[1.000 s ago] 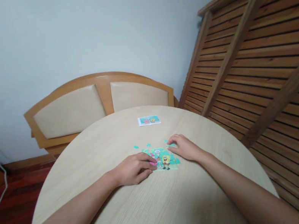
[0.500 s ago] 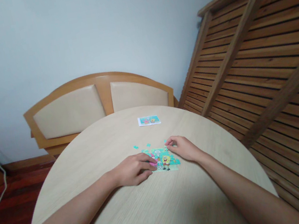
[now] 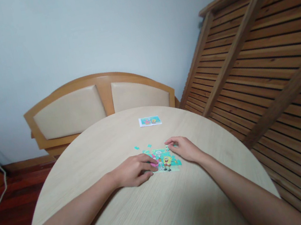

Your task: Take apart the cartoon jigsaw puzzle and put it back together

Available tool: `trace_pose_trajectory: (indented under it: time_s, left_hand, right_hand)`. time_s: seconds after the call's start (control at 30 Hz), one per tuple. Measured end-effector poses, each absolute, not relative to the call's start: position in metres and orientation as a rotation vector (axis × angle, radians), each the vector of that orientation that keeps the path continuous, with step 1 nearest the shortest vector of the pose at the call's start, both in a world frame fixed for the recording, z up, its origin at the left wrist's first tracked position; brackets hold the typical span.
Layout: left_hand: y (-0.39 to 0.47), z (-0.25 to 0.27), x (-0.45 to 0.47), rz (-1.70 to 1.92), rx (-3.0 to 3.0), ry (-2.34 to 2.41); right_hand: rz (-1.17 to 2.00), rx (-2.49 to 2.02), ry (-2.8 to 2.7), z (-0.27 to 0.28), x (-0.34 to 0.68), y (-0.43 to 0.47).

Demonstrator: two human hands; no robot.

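A partly assembled jigsaw puzzle point(image 3: 167, 161) with cartoon figures on a turquoise ground lies flat on the round table. My left hand point(image 3: 136, 170) rests palm down at its left side, fingers stretched over the pink figure and covering that edge. At the upper right corner, my right hand point(image 3: 183, 147) has thumb and forefinger brought close around a small puzzle piece point(image 3: 167, 148), mostly hidden by the fingertips. Above the puzzle lie two loose turquoise pieces, a left piece point(image 3: 136, 148) and a middle piece point(image 3: 149, 145).
A small picture card point(image 3: 151, 121) with similar figures lies farther back on the pale wooden table point(image 3: 122, 218). Beyond the table stands a padded wooden headboard point(image 3: 105, 93). A slatted wooden frame point(image 3: 259, 50) leans along the right side. A white cable point(image 3: 4, 181) hangs at left.
My right fingertips have shifted slightly left and up, and the loose turquoise piece near them is now covered. My left hand stays in place on the puzzle.
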State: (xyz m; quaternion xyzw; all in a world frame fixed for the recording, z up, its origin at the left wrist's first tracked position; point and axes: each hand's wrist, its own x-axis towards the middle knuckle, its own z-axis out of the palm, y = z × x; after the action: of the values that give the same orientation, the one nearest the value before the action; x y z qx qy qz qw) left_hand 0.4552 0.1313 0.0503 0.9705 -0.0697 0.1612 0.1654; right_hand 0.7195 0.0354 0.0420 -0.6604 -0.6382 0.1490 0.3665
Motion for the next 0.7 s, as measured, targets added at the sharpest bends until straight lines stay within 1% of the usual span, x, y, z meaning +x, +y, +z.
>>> trace_pose_trajectory:
  time_s: [0.37, 0.7]
  left_hand:
    - [0.1306, 0.0515, 0.4551, 0.449, 2.768, -0.191]
    - [0.1313, 0.0504, 0.4544, 0.441, 2.772, -0.179]
  right_hand:
    - [0.394, -1.690, -1.678, 0.0404, 0.7233, 0.0353]
    - [0.395, -1.763, -1.637, 0.0499, 0.7172, 0.0322]
